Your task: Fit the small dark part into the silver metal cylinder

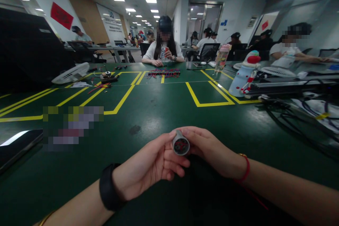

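Between both hands is a short grey tube point(180, 143), its round end turned toward me, with red and dark parts visible inside. My left hand point(159, 160) grips it from the left, the thumb near its top and the other fingers curled below. From the right, my right hand point(205, 144) closes on the same tube, thumb and fingers near its upper side. Hands and tube are over the near part of the green table point(148, 113). The far end of the tube is hidden.
A phone-like dark slab point(21, 148) lies at left. Black cables point(291, 127) and a blue bottle point(242, 77) are at right. Across the table sits a person point(164, 46) behind a row of red and black wired pieces point(164, 73). Small parts point(106, 77) lie far left.
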Demonstrator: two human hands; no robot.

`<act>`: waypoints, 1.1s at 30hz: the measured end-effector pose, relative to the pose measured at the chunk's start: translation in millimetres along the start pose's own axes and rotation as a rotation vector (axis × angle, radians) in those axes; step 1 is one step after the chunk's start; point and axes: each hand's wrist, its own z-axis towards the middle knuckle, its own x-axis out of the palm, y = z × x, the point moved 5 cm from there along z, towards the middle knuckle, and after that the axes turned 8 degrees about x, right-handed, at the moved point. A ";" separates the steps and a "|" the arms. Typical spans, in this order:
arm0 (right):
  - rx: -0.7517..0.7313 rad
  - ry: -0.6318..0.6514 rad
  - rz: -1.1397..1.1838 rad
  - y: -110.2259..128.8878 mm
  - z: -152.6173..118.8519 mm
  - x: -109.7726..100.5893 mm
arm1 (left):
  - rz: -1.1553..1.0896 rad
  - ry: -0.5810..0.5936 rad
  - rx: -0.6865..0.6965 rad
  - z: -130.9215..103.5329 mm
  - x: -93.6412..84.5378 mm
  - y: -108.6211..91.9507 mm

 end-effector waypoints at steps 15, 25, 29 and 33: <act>-0.528 -0.229 -0.737 12.8 1.9 -23.9 | 1.361 -0.160 0.608 13.8 -15.3 -48.3; -0.468 -0.263 -0.777 2.2 10.4 -27.3 | 1.300 -0.356 0.862 2.8 2.3 -63.9; -0.494 -0.290 -0.820 5.8 7.6 -27.0 | 1.267 -0.479 0.861 -0.6 -6.5 -71.3; -0.515 -0.336 -0.870 9.8 3.6 -29.6 | 1.332 -0.450 0.702 3.3 -22.4 -65.2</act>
